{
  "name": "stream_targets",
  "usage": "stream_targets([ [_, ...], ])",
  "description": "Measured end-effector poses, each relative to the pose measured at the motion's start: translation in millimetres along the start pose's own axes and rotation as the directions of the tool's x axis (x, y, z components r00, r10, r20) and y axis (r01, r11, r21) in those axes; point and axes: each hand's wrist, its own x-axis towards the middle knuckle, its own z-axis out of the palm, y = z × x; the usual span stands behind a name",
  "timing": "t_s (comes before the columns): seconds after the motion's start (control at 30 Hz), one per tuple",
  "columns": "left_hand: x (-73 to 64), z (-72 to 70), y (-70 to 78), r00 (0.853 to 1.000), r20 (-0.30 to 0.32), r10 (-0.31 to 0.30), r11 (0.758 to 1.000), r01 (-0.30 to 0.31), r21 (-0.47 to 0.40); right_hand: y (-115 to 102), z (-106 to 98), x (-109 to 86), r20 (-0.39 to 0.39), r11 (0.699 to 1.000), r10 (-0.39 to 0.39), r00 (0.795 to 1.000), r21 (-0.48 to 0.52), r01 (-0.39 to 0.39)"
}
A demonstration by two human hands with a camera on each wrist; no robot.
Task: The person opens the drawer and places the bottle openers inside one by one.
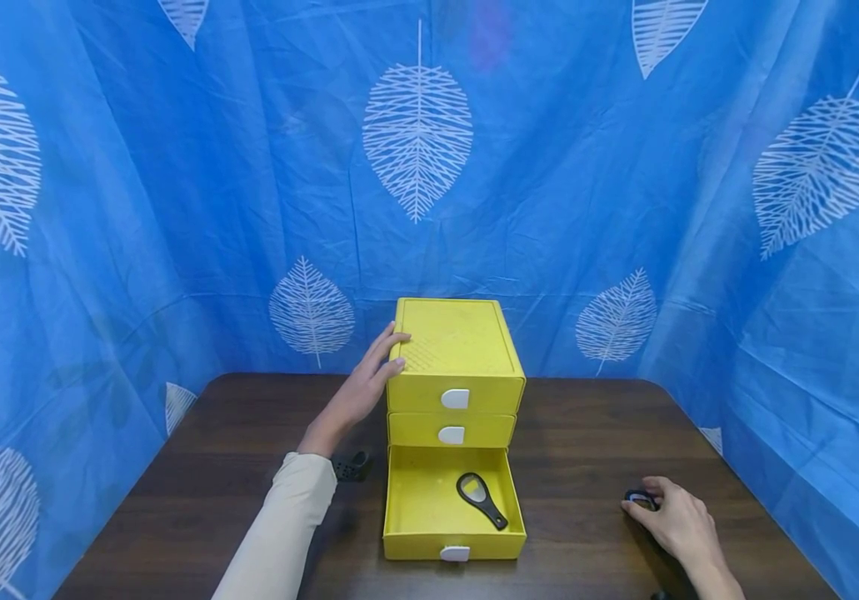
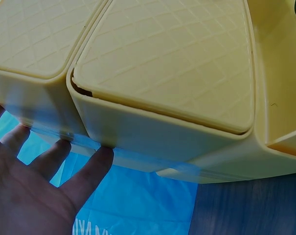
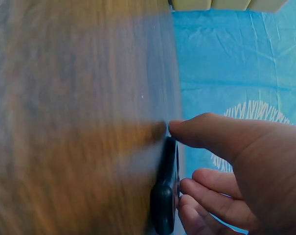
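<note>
A yellow drawer unit (image 1: 451,333) stands mid-table, its bottom drawer (image 1: 422,500) pulled out and two upper drawers closed. My left hand (image 1: 363,385) rests against the unit's upper left side, fingers spread, fingertips at its top edge; the left wrist view shows those fingers (image 2: 91,171) along the yellow wall. Inside the drawer lies a black magnifying glass (image 1: 481,498). On the table at right, my right hand (image 1: 680,521) holds a second black-rimmed magnifying glass (image 1: 641,500) between thumb and fingers. Its dark edge (image 3: 163,205) shows side-on in the right wrist view; the hand covers its handle.
A small black clog-shaped thing with holes (image 1: 352,467) sits left of the unit, near my left forearm. Part of a dark object (image 1: 660,595) shows at the bottom edge by the right wrist. Blue leaf-patterned cloth (image 1: 534,208) hangs around the dark wooden table (image 1: 571,433).
</note>
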Motion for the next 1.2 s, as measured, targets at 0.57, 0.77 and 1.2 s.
stream_targets([
  [0.57,-1.7,0.9,0.9,1.000,0.005,0.009,1.000,-0.009,-0.016,-5,-1,0.8,0.002,0.999,0.030,1.000,0.019,-0.030],
  [0.77,-1.1,0.7,-0.2,1.000,0.008,0.017,1.000,-0.017,-0.007,-22,-3,0.7,-0.036,0.999,0.016,0.999,0.028,-0.015],
  [1.2,-0.1,0.7,-0.4,1.000,0.003,0.010,1.000,-0.010,-0.004,-77,-2,-8.4,-0.087,0.984,-0.082,0.993,0.151,0.095],
])
